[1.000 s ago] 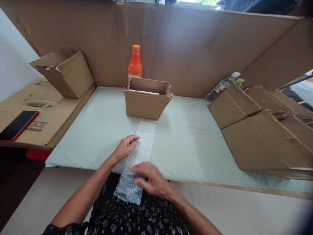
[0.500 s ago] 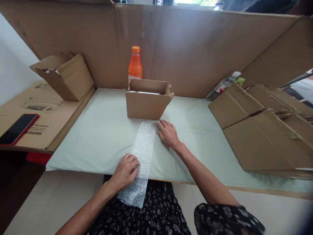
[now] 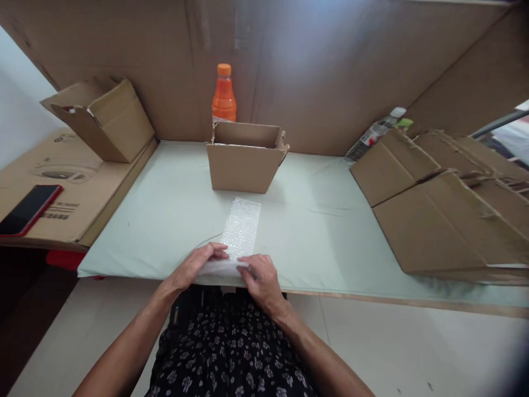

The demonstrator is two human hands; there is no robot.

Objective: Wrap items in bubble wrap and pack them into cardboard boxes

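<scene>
A strip of bubble wrap [image 3: 243, 223] lies on the cloth-covered table, its near end folded or rolled up at the front edge. My left hand [image 3: 201, 263] is closed on the left side of that fold, fingers bent over it. At the fold's right end, my right hand [image 3: 261, 280] pinches the wrap between thumb and fingers. Whether anything lies inside the fold is hidden. Just beyond the strip's far end stands an open cardboard box [image 3: 242, 168], with a white edge showing inside.
Behind the box stands an orange bottle [image 3: 223, 99]. On the left, a phone [image 3: 31, 209] and another open box [image 3: 118, 124] rest on a flat carton [image 3: 82, 220]. Several cardboard boxes [image 3: 430, 226] and a clear bottle [image 3: 374, 135] are at right. A cardboard wall [image 3: 314, 82] closes the back.
My right hand has come back from the strip's far end to its near end. The hanging part of the bubble wrap is now folded up onto the table, between both hands.
</scene>
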